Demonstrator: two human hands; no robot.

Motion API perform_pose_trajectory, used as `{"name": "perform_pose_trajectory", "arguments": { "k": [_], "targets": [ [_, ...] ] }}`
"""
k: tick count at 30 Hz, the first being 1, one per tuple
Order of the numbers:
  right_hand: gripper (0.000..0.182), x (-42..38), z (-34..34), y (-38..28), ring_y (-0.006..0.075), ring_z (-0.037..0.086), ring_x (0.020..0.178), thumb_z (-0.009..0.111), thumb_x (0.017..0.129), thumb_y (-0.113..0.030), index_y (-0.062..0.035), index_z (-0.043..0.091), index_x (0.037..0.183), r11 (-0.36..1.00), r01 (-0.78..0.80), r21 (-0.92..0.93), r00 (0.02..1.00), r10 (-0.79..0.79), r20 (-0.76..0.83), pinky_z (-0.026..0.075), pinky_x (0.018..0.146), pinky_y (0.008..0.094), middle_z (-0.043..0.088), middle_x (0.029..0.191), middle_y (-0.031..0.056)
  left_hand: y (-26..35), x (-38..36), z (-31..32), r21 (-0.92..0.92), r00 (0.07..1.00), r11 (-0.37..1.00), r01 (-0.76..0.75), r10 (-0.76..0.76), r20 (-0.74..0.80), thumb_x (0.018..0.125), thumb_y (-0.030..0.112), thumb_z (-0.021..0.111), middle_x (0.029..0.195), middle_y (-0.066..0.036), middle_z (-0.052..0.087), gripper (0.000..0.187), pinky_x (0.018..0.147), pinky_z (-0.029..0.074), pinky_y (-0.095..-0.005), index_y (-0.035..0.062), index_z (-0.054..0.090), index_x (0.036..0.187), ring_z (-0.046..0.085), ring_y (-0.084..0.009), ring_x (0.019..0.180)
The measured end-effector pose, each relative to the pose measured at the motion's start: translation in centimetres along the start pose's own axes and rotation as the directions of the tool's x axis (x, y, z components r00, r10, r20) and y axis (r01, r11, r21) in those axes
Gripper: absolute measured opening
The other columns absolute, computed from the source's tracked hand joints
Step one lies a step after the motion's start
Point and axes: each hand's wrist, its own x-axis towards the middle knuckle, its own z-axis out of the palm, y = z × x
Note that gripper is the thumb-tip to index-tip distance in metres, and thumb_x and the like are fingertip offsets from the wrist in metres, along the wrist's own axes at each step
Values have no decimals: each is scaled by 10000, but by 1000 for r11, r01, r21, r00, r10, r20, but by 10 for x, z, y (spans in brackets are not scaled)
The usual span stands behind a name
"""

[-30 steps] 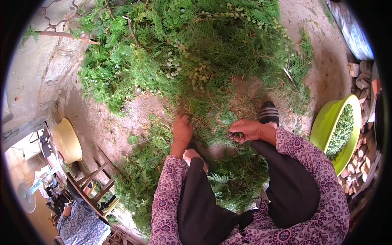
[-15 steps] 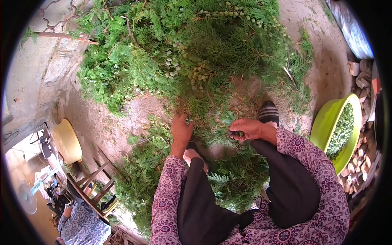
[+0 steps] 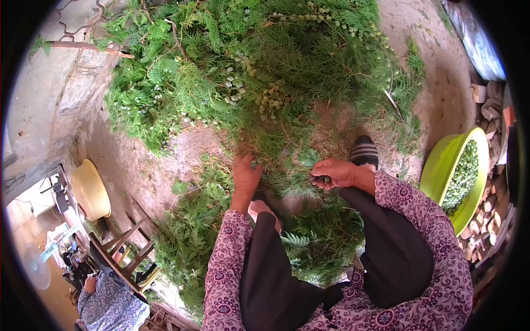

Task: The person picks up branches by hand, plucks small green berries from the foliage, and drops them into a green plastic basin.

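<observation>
A big heap of green conifer branches (image 3: 259,71) with pale green cones lies on the dirt in front of me. My left hand (image 3: 245,174) reaches into the twigs at the heap's near edge, its fingers closed on a sprig with small cones. My right hand (image 3: 334,174) is cupped shut around several small green cones, close to my right knee. More cut branches (image 3: 314,243) lie between my legs. My right foot in a striped slipper (image 3: 364,151) rests beside the heap.
A lime green basin (image 3: 441,165) full of picked green cones stands at the right, by stacked wood pieces (image 3: 488,105). A yellow basin (image 3: 91,190) and a wooden stool (image 3: 130,248) are at the left. Another person (image 3: 107,306) sits at the lower left.
My left hand has shifted slightly upward into the twigs and pinched a sprig. My right hand stays cupped and has barely moved.
</observation>
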Motion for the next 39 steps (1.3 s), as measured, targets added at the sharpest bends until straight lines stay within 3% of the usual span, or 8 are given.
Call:
{"name": "perform_pose_trajectory", "arguments": {
  "k": [8,14,17,21,24,30,32,39],
  "targets": [
    [195,0,2,-1,111,530,577,575,814,-245,-51,556,827,1000,1,15,1000,-1,-8,403,429,225,584,749,44,11,8,2,222,998,973,-60,58,16,591,140,675,807,-136,509,220,656,431,-376,73,592,784,516,-291,751],
    [194,5,-7,-3,121,540,610,549,830,-250,-57,558,841,993,55,108,994,-65,92,435,461,233,576,789,52,14,3,-10,-63,996,997,-53,48,-79,603,101,639,706,-97,506,142,553,433,-317,47,586,724,517,-226,606],
    [208,1,-5,-4,138,555,684,527,846,-253,-61,551,921,993,64,103,995,-72,74,444,544,255,583,828,41,32,0,-15,-222,988,963,154,-147,51,597,68,631,774,-108,523,139,644,437,-333,73,577,726,523,-265,769],
    [228,0,11,-11,147,555,709,514,852,-259,-59,536,960,952,62,298,996,-78,42,456,551,259,579,850,56,98,-9,-29,-437,930,848,-298,361,66,613,37,663,856,-112,526,219,726,453,-334,48,572,813,547,-247,810],
    [250,0,15,-12,159,547,674,524,844,-266,-51,513,972,928,78,363,995,-48,-92,480,529,263,565,824,65,127,-14,-24,-523,834,760,-386,529,153,625,55,677,935,-139,537,286,795,431,-349,55,573,892,528,-273,902],
    [184,-1,-7,-2,150,537,640,525,843,-207,-37,528,912,953,29,300,998,-46,50,441,454,218,563,812,83,54,26,-22,-175,967,952,-250,235,-103,675,123,647,976,-156,544,253,765,443,-350,56,579,909,549,-284,867],
    [157,0,-7,-3,130,527,603,535,837,-187,-37,534,882,979,16,205,997,-30,65,407,410,198,566,803,87,23,45,-23,-38,995,999,-39,36,-93,683,116,628,910,-143,547,215,697,455,-356,57,583,884,559,-271,776],
    [175,-3,-1,-3,116,530,571,551,832,-211,-41,542,873,987,12,161,998,-21,59,387,390,194,567,753,65,10,65,-15,173,997,982,73,-72,-8,688,124,602,872,-143,548,188,661,448,-376,86,597,872,550,-305,769]
  ]
}}
